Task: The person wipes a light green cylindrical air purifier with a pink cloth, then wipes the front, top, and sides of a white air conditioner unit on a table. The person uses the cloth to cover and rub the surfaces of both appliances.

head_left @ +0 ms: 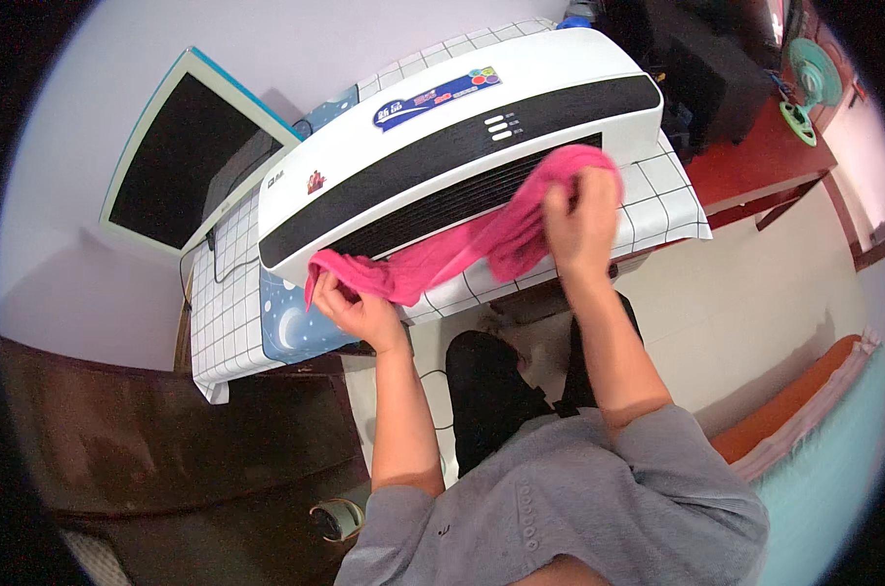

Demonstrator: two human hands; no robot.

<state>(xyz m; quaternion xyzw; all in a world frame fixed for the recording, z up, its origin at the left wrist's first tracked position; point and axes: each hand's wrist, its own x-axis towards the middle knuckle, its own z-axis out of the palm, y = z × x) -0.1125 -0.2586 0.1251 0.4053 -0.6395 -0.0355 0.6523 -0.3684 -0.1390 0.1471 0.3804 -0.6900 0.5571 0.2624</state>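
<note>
A bright pink cloth [442, 256] stretches between my two hands. My left hand [358, 311] grips its left end near the front left corner of a white appliance. My right hand [585, 220] holds the bunched right end, higher up. The long appliance [325, 190], with a black band, a dark louvred vent [479, 190] and several small light buttons, looks like a wall heater or air conditioner and rests on the table. The cloth hangs in front of the vent and hides part of its lower edge; whether it touches there I cannot tell.
A monitor [193, 161] with a dark screen leans at the left on the checked tablecloth [226, 322]. A blue patterned mat [296, 322] lies partly under the appliance. At the right are a red wooden table [757, 161] and a small green fan [812, 80]. A bed [831, 439] stands lower right.
</note>
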